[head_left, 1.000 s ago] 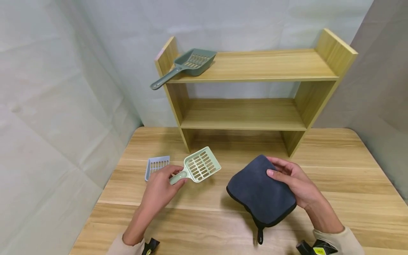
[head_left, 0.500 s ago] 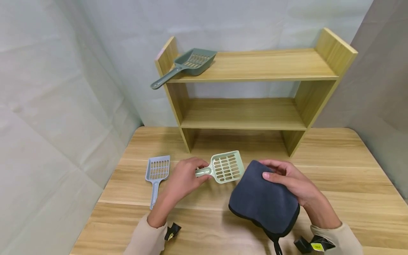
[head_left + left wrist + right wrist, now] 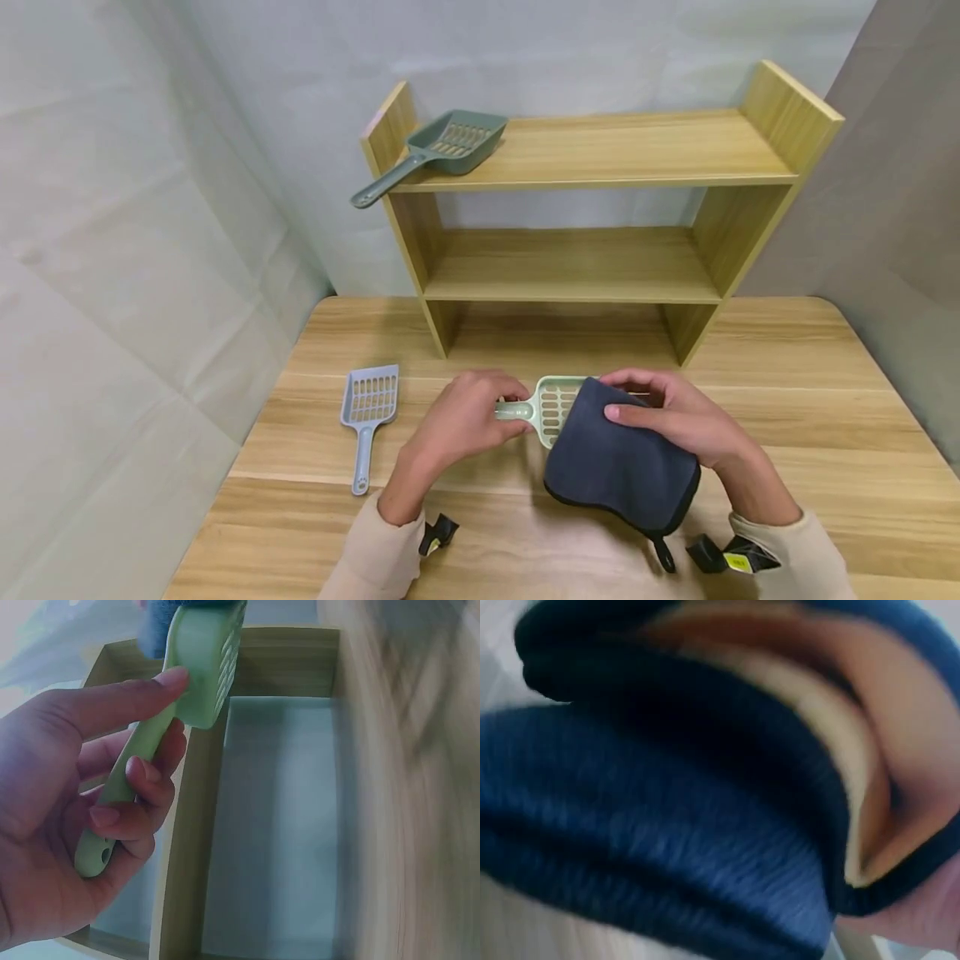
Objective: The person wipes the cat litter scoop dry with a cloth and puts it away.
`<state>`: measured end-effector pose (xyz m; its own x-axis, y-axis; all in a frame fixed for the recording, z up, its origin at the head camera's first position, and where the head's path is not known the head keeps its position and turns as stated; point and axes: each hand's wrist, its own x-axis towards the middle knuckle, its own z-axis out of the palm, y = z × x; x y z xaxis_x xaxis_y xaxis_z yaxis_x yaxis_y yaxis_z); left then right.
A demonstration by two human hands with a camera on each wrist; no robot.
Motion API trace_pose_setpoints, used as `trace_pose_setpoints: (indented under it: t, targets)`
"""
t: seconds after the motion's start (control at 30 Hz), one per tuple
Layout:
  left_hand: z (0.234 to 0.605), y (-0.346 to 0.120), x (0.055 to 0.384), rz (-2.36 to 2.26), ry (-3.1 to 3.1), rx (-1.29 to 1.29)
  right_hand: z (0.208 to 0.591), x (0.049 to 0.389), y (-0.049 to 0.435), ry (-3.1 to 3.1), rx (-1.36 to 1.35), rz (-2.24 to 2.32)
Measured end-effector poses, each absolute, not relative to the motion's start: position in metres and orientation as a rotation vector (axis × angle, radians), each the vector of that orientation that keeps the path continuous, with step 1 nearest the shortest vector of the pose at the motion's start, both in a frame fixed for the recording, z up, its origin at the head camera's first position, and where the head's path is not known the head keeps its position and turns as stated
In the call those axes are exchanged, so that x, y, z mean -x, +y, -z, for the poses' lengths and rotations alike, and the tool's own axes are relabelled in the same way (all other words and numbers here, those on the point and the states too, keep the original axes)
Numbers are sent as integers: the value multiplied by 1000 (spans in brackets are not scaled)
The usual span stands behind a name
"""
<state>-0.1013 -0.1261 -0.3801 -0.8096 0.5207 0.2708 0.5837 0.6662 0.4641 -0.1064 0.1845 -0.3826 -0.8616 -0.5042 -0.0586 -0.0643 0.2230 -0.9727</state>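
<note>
My left hand point(image 3: 465, 417) grips the handle of a pale green slotted litter scoop point(image 3: 550, 410), held above the table with its head pointing right. In the left wrist view the fingers curl round the green handle point(image 3: 142, 746). My right hand point(image 3: 678, 417) holds a folded dark blue-grey cloth point(image 3: 618, 467), thumb on top and other fingers behind. The cloth covers the far part of the scoop's head; whether they touch underneath is hidden. Up close, the right wrist view has the blurred folds of the cloth point(image 3: 667, 802), with a tan-orange patch between them.
A light blue slotted scoop point(image 3: 363, 429) lies on the wooden table point(image 3: 810, 467) at left. Behind stands a wooden shelf unit point(image 3: 577, 287). On its top board, a dark green scoop point(image 3: 457, 143) sits at the left end, handle jutting past the front edge.
My left hand has carried the pale green scoop rightward, so its head has gone behind the cloth. The light blue scoop is now fully uncovered. The right hand has shifted slightly left.
</note>
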Motion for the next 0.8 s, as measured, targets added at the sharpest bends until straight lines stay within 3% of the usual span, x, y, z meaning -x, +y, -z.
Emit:
trace_pose_setpoints:
  t: [0.33,0.8]
  targets:
    - [380,-128,102,806,-2739,951,387,109,178,2623,529,1463]
    - [385,-131,102,771,-2734,904,386,113,175,2804,539,1293]
